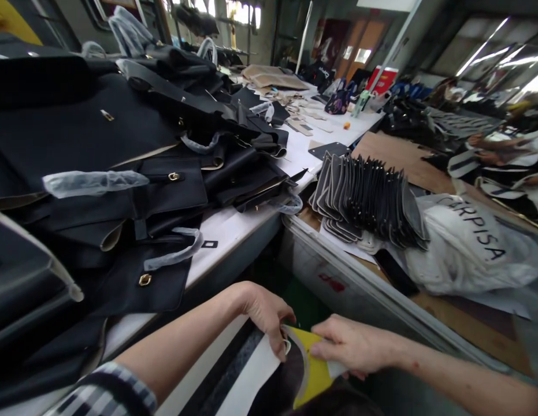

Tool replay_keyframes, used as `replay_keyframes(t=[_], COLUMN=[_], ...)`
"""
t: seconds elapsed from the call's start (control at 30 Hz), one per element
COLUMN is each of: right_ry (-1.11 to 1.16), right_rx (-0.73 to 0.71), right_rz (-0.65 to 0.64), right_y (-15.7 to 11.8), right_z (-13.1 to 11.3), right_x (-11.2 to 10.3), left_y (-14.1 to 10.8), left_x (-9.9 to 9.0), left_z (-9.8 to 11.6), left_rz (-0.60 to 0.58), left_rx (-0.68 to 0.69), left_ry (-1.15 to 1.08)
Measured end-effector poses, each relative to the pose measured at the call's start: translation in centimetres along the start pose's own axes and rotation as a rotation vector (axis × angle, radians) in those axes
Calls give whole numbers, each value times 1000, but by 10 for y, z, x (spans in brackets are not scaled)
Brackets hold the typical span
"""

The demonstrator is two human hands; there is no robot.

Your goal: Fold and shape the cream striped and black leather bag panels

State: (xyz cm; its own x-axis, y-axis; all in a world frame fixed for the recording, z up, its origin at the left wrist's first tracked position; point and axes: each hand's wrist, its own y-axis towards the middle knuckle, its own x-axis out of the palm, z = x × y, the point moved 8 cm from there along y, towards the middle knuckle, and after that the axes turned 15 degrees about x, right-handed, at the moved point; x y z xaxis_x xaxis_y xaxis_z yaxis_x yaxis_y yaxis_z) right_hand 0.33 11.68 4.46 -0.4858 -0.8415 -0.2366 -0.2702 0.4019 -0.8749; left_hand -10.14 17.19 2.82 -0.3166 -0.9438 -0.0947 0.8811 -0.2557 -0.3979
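Observation:
Low in the view, my left hand (266, 318) is closed, thumb and fingers pinching the upper corner of a dark curved panel (288, 375) with a grey edge. A small pale loop shows by the thumb; what it belongs to is unclear. My right hand (349, 344) grips a bright yellow piece (314, 361) that lies along the panel's curved edge. A bit of white material pokes out below the right fingers. Beneath my left forearm runs a broad white strip (251, 375) beside black material. The lower part of the work is cut off by the frame.
Black handbags (164, 196) with plastic-wrapped handles are heaped on the white table at left. On the right table stands a row of dark flaps (368, 196), beside a white plastic bag (472, 248) and a black phone-like object (395, 271). A co-worker's hands (489, 147) are at far right.

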Motion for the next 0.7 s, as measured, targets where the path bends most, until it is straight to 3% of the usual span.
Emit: replay_keyframes(t=[0.1, 0.43, 0.57, 0.63, 0.7], right_ry=[-9, 216, 455, 670, 965], right_rx=[-2, 12, -14, -16, 16], right_rz=[24, -70, -243, -242, -157], right_y=[5, 24, 21, 23, 35], right_z=[-6, 2, 30, 53, 73], right_x=[1, 15, 37, 49, 61], left_y=[-2, 1, 2, 3, 5], left_x=[-4, -3, -1, 2, 4], left_z=[2, 0, -1, -1, 0], left_rz=[-20, -57, -43, -58, -81], left_rx=[-19, 34, 43, 56, 69], left_ry=[65, 97, 31, -29, -58])
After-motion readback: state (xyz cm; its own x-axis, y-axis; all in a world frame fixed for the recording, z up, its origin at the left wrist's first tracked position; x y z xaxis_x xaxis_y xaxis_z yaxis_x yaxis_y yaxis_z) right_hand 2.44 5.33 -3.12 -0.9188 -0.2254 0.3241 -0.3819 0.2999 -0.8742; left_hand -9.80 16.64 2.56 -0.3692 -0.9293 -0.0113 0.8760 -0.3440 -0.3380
